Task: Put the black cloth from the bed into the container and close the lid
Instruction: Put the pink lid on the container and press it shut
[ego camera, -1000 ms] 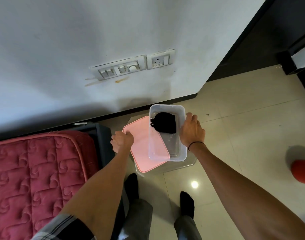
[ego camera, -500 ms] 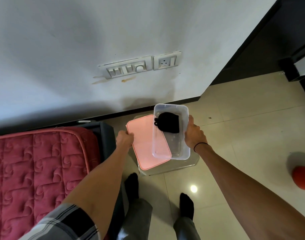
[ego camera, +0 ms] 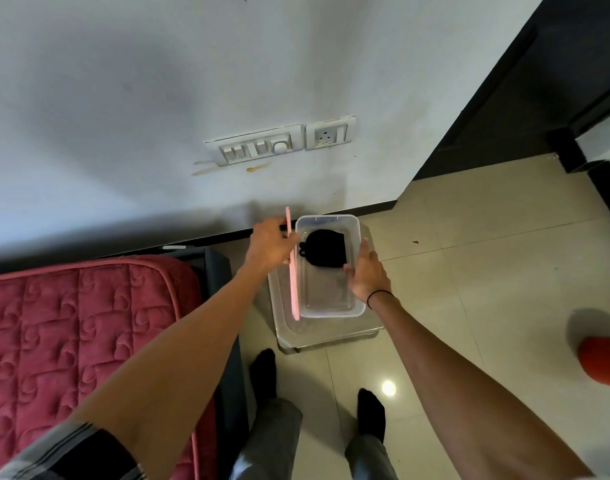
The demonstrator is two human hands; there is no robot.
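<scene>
Our left hand [ego camera: 270, 245] kept a pinching grip on the thin pink plastic lid [ego camera: 292, 268], tipped up on edge just beside the left rim of the clear rectangular plastic container [ego camera: 356, 233], likely so it could swing over the opening. Our right hand [ego camera: 367, 273] lay against the container's right wall with fingers spread, apparently bracing it against sliding; whether it truly clasped the wall we could not tell. Inside, toward the far end, sat the crumpled black cloth [ego camera: 324, 248], already off the red quilted bed [ego camera: 82, 327]. The container rested on a low clear plastic stool [ego camera: 327, 336], serving as tabletop, on the pale tiled floor [ego camera: 469, 271]. We counted one lid, one container, one cloth, two hands. Closing the lid looked to be the only step left.
</scene>
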